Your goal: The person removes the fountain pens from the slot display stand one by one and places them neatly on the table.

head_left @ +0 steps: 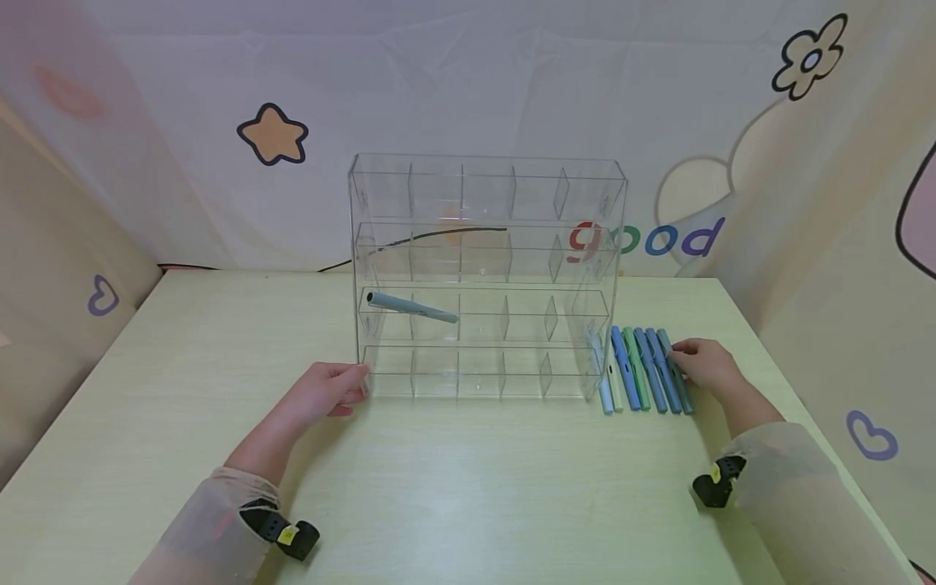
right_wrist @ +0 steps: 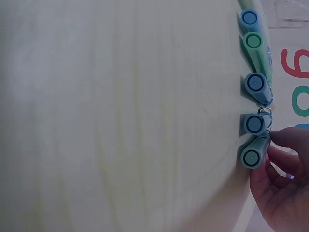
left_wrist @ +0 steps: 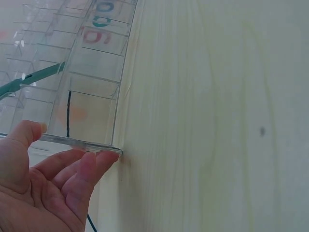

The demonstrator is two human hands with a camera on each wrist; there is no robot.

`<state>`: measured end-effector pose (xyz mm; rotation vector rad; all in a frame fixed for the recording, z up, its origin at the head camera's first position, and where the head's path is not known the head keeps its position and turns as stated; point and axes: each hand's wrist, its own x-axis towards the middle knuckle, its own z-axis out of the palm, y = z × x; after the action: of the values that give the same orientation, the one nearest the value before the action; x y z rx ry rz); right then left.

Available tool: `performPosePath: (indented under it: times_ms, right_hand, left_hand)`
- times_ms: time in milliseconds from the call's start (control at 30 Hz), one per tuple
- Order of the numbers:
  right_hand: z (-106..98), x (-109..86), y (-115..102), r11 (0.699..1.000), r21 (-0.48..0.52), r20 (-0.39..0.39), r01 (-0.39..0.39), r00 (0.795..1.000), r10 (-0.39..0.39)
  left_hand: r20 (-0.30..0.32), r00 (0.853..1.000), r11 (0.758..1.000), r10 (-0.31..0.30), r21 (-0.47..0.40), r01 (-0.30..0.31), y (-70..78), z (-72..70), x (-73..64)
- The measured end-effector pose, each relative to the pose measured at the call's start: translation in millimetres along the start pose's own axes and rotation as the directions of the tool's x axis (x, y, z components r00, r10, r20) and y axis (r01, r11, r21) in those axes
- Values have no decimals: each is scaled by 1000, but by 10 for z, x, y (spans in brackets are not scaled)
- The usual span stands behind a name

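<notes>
A clear acrylic rack (head_left: 480, 348) with rows of small compartments stands upright on the table. My left hand (head_left: 338, 388) grips its lower left edge; in the left wrist view the thumb and fingers lie on opposite sides of the clear side panel (left_wrist: 82, 144). One grey-blue pen (head_left: 413, 307) lies tilted in the rack's second tier from the bottom, at the left. To the rack's right, several capped pens in blues and greens lie side by side. My right hand (head_left: 708, 370) pinches the rightmost one, a teal pen (right_wrist: 253, 157), between thumb and fingers.
The light blue pen (head_left: 606, 396) at the row's left end lies close to the rack's right side and is partly seen through it. A pale wood-grain table (head_left: 468, 487) bears everything. A printed cloth backdrop (head_left: 453, 89) hangs behind.
</notes>
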<state>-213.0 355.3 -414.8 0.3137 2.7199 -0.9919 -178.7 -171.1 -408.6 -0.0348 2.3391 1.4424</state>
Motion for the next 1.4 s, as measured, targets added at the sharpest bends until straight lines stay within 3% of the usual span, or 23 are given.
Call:
performPosePath:
  times_ms: [900,1133,1400]
  right_hand:
    - [-16,-7,-23,997,-74,-29,16,999,-18]
    - [-43,-59,-67,993,-77,-117,94,988,-103]
    - [2,-146,-210,983,11,-183,181,967,-176]
  left_hand:
    - [-2,1000,1000,0,-8,0,-4,-3,5]
    - [2,1000,1000,-1,-8,1,-5,-7,9]
    - [2,1000,1000,0,-9,0,-12,2,15]
